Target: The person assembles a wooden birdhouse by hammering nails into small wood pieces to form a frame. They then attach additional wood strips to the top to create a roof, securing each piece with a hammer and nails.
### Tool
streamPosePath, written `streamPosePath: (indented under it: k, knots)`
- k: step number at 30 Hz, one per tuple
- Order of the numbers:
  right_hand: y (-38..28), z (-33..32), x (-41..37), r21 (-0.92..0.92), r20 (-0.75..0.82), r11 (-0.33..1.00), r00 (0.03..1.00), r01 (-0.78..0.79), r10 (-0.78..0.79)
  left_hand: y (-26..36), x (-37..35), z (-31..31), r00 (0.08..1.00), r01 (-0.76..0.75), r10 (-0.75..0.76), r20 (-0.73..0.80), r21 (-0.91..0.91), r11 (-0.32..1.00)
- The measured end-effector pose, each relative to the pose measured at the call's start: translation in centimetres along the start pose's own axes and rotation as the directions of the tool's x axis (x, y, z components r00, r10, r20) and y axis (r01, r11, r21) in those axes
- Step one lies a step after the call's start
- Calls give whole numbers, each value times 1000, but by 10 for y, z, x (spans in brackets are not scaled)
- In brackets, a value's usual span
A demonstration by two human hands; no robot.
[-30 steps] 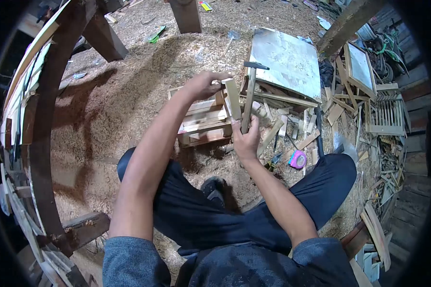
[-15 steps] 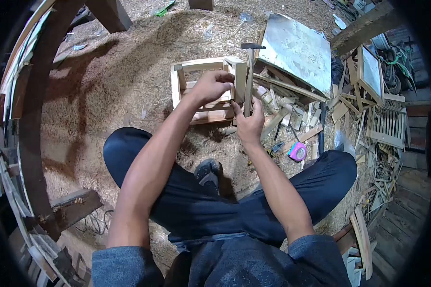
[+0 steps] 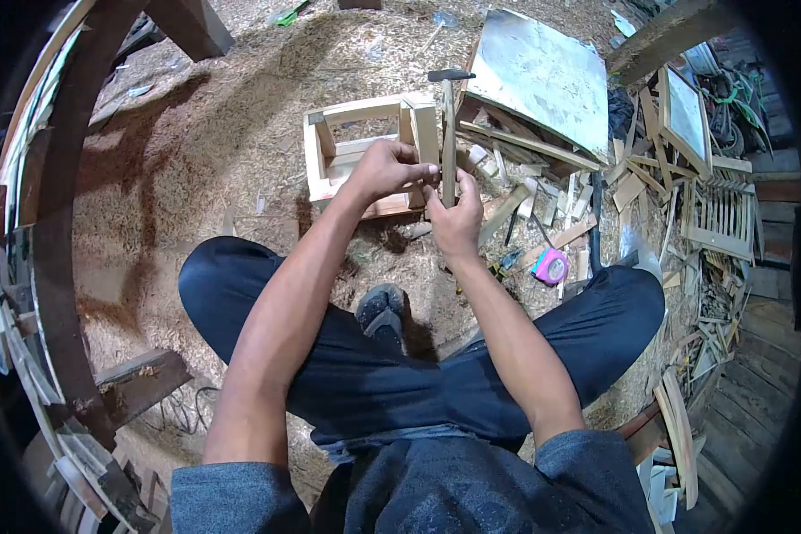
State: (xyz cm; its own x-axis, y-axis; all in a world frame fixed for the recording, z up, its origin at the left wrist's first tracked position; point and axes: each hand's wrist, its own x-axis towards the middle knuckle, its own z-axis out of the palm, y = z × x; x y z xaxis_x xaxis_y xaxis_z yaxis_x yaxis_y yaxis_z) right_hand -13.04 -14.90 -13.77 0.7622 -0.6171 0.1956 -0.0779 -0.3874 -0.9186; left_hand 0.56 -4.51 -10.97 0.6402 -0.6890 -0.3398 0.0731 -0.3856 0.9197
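A small open frame of pale wooden pieces [image 3: 315, 165] sits on the shavings in front of me. My left hand [image 3: 384, 174] reaches over its near right corner, thumb and fingers pinched together by the upright piece. I cannot tell what is in that pinch. My right hand [image 3: 457, 222] is wrapped round the lower handle of a hammer [image 3: 449, 142], which points upward with its dark metal head at the top. The right thumb and fingertip are close to the left fingertips, beside the frame's right side.
A pink tape measure [image 3: 550, 266] lies right of my hands, near my right knee. Behind the hammer, a pale flat panel [image 3: 543, 76] leans over scrap wood. Offcuts [image 3: 632, 189] are strewn along the right, and a dark wooden post [image 3: 62, 267] stands on the left.
My left fingers have moved from the frame's upright toward the right fingertips and closed into a pinch. The hammer and frame appear slightly further left and more turned.
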Motion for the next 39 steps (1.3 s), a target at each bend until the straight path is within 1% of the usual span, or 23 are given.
streamPosePath:
  k: [1, 2, 3, 4, 13, 17, 19, 21, 24, 26, 30, 32, 33, 35, 39]
  knots:
    - [-1, 0, 0, 24, 11, 999, 1000, -22, 22, 0, 0, -1, 1000, 1, -1, -4, 1, 1000]
    - [-1, 0, -1, 46, 23, 998, 999, -46, 45, 0, 0, -1, 1000, 10, -9, -10, 46, 999]
    - [-2, 0, -1, 48, 24, 998, 999, -46, 45, 1, -1, -1, 1000, 17, -16, -15, 91, 996]
    - [-2, 0, -1, 44, 18, 998, 999, -44, 43, 1, -1, 0, 1000, 17, -16, -15, 92, 996]
    - [3, 0, 1, 1, 2, 999, 999, -36, 36, -7, 2, 6, 999, -48, 48, -9, -38, 998]
    - [6, 2, 0, -17, -23, 1000, 1000, 17, -18, -1, -2, 5, 998, -62, 63, -28, 60, 996]
    - [4, 3, -1, -26, -22, 1000, 1000, 8, -9, -2, -3, 5, 997, -66, 69, -30, 95, 993]
    - [2, 2, -2, -34, -19, 999, 1000, 1, -1, -4, -3, 5, 983, -173, 183, -36, 183, 968]
    - [1, 4, 0, -16, -17, 1000, 1000, 19, -20, -7, -3, 6, 980, -165, 184, -71, 219, 962]
    - [3, 4, 0, -80, -28, 994, 996, 80, -83, -7, -4, 6, 980, -161, 180, -81, 202, 966]
    - [1, 3, 0, -61, -25, 996, 997, 66, -67, -5, -7, 7, 979, -159, 177, -97, 176, 972]
    - [1, 3, 1, -25, -18, 998, 999, 51, -51, -1, -7, 6, 984, -136, 159, -76, 242, 961]
    - [0, 3, 1, -25, -19, 998, 998, 52, -52, -2, -6, 6, 984, -137, 160, -77, 243, 960]
    - [0, 3, 2, -31, -18, 997, 998, 66, -67, -6, -5, 6, 976, -170, 202, -78, 301, 938]
    - [3, 3, 1, -43, -27, 996, 997, 76, -78, -3, -7, 6, 969, -196, 231, -91, 292, 936]
